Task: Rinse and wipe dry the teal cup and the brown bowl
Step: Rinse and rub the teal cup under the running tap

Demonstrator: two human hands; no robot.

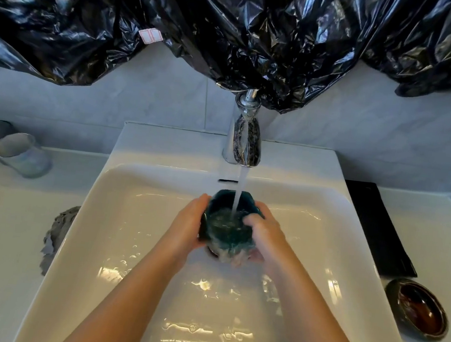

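In the head view the teal cup [227, 224] is held over the middle of the sink [130, 216], mouth up, under the water stream [241, 183] from the faucet [243, 133] at the sink's back rim. The left hand [188, 222] grips the cup's side with fingers pressed together and curled round it, and the right hand [265, 230] holds the other side with a finger hooked over the rim; the fingertips beneath are lost in the spilling water. The cup looks full and overflowing, so the likeliest trouble is the wet glaze sliding in the grip and the cup knocking the sink's hard floor, or spray jumping over the sink's rim. There is open room inside the sink on every side of the cup, but the spout hangs close above, so a straight lift could strike it. The brown bowl [417, 309] waits on the counter just right of the sink, and the grey cloth [56, 234] lies against the sink's left edge, both within easy reach
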